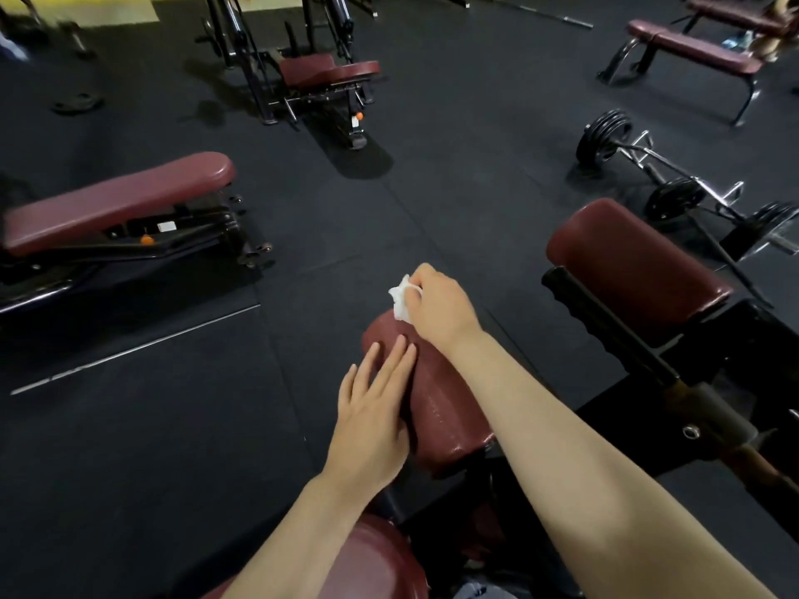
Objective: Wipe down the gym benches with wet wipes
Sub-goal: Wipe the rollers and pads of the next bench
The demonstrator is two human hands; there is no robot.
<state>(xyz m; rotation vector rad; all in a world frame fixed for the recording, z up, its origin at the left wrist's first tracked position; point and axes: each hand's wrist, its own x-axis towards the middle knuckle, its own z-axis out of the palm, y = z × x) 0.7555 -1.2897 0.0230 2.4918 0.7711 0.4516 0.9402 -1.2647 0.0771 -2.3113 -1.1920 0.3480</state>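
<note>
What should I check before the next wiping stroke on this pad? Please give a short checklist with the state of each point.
1. Wipe held: ok, the right hand pinches it at the far end of the pad.
2. Wipe touching the pad: cannot tell, the hand hides the contact.
3. Pad steadied: ok, the left hand lies flat on its left side.
4. Left hand out of the stroke path: not ok, its fingers rest on the top near the wipe.
5. Near part already wet: ok, it shines with small drops.
6. Wipe still clean: cannot tell, only a white crumpled part shows.
</note>
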